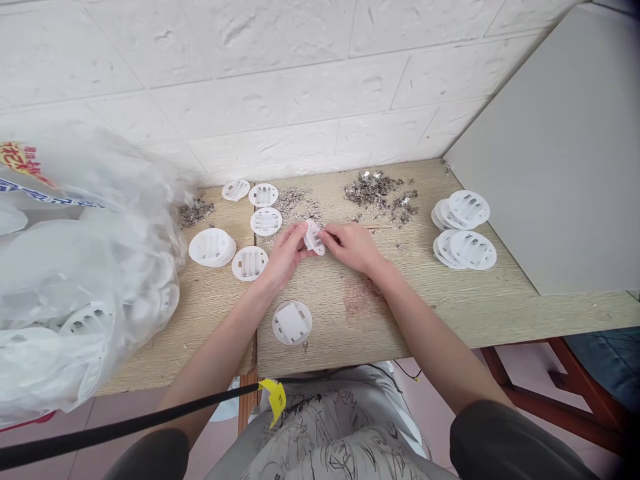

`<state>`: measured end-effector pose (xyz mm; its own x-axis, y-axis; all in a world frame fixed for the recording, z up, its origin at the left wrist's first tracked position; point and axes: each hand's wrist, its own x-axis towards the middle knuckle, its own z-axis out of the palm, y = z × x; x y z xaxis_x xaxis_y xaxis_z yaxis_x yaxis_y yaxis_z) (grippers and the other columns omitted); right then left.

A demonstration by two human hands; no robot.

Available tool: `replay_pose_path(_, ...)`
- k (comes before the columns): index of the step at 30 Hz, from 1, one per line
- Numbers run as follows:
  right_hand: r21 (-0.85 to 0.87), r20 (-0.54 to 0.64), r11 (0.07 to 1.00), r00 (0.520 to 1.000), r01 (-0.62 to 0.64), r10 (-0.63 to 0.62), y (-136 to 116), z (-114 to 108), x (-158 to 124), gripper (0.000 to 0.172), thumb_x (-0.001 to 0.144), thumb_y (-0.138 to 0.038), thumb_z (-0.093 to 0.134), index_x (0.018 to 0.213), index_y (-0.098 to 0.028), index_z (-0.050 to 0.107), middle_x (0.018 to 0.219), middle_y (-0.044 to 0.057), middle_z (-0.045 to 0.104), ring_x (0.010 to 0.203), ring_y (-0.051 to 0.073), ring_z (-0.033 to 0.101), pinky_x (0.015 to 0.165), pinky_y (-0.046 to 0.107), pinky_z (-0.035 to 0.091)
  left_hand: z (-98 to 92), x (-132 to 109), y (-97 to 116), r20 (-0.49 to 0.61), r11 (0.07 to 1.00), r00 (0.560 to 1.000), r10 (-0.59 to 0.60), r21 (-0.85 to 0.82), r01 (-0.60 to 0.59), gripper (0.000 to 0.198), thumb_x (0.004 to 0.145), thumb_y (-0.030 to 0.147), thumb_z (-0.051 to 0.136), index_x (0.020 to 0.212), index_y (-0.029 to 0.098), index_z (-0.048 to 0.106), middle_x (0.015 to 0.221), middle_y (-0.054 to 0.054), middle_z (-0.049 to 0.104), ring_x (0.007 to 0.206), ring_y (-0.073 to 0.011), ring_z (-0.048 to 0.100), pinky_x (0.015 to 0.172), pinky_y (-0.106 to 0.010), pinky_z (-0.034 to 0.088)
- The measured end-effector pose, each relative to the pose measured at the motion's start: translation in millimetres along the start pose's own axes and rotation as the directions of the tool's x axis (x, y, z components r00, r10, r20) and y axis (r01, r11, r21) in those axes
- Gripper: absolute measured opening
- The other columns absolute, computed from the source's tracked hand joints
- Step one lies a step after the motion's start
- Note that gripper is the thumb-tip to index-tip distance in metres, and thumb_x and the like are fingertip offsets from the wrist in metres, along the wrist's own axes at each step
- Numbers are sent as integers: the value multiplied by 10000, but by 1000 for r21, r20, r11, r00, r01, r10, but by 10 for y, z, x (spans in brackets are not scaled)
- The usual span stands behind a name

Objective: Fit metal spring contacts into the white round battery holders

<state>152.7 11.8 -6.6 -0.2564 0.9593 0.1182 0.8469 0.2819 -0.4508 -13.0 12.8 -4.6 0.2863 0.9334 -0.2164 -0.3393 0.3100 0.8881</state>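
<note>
My left hand [289,252] grips a round white plastic battery holder [314,238], tilted up off the table. The fingers of my right hand [353,245] are pinched together against the right side of this holder; whatever is between them is hidden. Nearby on the left lie more round battery holders, among them a single one [250,263] and a small stack [212,247]. Closer to my body rests another battery holder [293,323], its flat panel facing up. Small metal contacts [295,202] are scattered just beyond my hands.
A larger heap of metal contacts [373,189] lies near the white brick wall [320,87]. On the right are stacked battery holders [474,250] beside a grey panel [550,160]. A clear plastic bag [90,267] full of holders bulges over the left. A black strap [150,420] crosses the lower left.
</note>
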Motion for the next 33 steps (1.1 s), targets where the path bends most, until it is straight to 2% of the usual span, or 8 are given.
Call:
replay_pose_path(19,-4,7,1000,1000,-26,26,-20,-20,-2,366,981,-354,413,773,-170,651,687,50,629,613,159,475,601,289,225,-11,13,-17,4,1000,1000,20,-6,-20,323,805,467,699,915,174,620,976,-84,705,1049,-236,660,852,-353,567)
replay_pose_path(33,-46,-13,999,1000,-25,25,-35,-51,-3,345,954,-296,393,721,-173,616,703,55,643,600,154,461,589,287,204,7,9,-16,-1,999,1000,27,-16,-27,327,805,466,697,914,171,609,913,-67,694,967,-219,671,843,-358,560)
